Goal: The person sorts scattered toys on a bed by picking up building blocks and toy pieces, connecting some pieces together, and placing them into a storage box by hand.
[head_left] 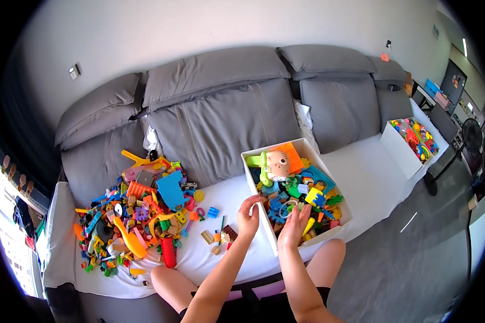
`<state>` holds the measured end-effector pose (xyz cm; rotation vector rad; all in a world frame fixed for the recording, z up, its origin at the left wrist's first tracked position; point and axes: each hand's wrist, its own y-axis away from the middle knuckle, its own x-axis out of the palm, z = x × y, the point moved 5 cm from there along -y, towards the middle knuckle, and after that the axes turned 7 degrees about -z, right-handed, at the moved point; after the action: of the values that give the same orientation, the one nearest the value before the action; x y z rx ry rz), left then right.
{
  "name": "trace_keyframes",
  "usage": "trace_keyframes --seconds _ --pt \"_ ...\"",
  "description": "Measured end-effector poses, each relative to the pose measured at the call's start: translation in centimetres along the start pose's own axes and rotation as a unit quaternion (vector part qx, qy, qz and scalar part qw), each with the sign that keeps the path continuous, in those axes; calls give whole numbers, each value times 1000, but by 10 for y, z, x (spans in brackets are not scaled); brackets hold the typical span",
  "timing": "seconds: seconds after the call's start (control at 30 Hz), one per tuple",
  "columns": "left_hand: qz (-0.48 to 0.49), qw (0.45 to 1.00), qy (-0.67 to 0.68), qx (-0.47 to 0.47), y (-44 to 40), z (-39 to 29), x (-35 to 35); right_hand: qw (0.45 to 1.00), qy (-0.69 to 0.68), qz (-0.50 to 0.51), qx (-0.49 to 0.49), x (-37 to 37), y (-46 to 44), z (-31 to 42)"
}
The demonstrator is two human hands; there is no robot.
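My left hand (248, 216) is at the left wall of a white box (260, 220), its fingers stretched toward the rim and apparently holding nothing. Over the front part of the box is my right hand (295, 227), fingers extended and apart, close to a pale see-through ring (286, 209). Whether it touches the ring I cannot tell. Inside the box are a green toy with a round beige face (277, 164), an orange studded plate (289, 153), a teal tray-like piece (321, 180), a yellow-and-blue block piece (315, 197) and several other bricks.
A large heap of mixed toys (140, 210) lies left on the white-covered sofa seat, with a blue piece (172, 190) on it. Several loose bricks, including a blue one (213, 212), lie between heap and box. Another filled white box (401, 148) stands far right, near a black fan (471, 133).
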<state>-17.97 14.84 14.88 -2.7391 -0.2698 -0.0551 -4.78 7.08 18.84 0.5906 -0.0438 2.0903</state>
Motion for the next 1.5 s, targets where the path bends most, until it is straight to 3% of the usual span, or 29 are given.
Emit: trace_keyframes --seconds 0.1,0.13,0.2,0.23,0.27,0.33,0.4,0.47,0.5,0.63,0.73,0.8,0.83,1.0,1.2,1.23,1.27,1.33,1.4,1.5 --pt "-42 996 -59 -51 19 34 -45 984 122 46 -124 8 21 -7" --pt "-48 987 -122 -89 25 45 -62 935 225 41 -271 11 31 -5" --pt "-61 977 -160 -130 30 66 -92 881 280 66 -376 19 54 -1" --pt "-69 973 -199 -96 31 66 -105 864 296 102 -395 23 63 -7" --pt "-65 966 -239 -68 27 69 -116 874 249 153 -388 31 74 -12" --pt "-51 948 -313 -10 17 89 -136 841 257 289 -379 41 83 -53" --pt "1 906 -423 -24 6 112 -146 824 306 319 -355 52 82 -95" --pt "31 842 -538 17 -14 118 -146 779 413 316 -351 56 72 -130" --pt "75 809 -584 -7 -20 124 -148 751 462 309 -357 57 66 -146" --pt "154 748 -644 -33 -32 133 -147 667 574 309 -360 60 35 -193" --pt "179 756 -627 -55 -19 134 -144 641 604 320 -349 56 22 -211" --pt "166 760 -628 -16 -3 120 -144 635 613 326 -339 52 16 -219" --pt "167 765 -622 -20 4 113 -144 645 594 306 -371 50 15 -219" --pt "112 840 -526 -71 33 112 -173 686 622 269 -265 34 -3 -202" --pt "-138 904 -389 -112 27 136 -216 802 484 272 -219 19 9 -174" --pt "-185 911 -286 -232 27 134 -214 898 362 251 3 20 21 -160" --pt "-237 916 -178 -271 26 130 -206 914 322 241 47 23 32 -143" --pt "-234 939 -43 -250 14 114 -171 924 278 264 9 27 36 -127" --pt "-176 939 63 -288 2 84 -117 954 182 234 48 29 37 -98" --pt "-11 908 257 -330 -12 23 -30 984 39 174 -5 33 30 -56"
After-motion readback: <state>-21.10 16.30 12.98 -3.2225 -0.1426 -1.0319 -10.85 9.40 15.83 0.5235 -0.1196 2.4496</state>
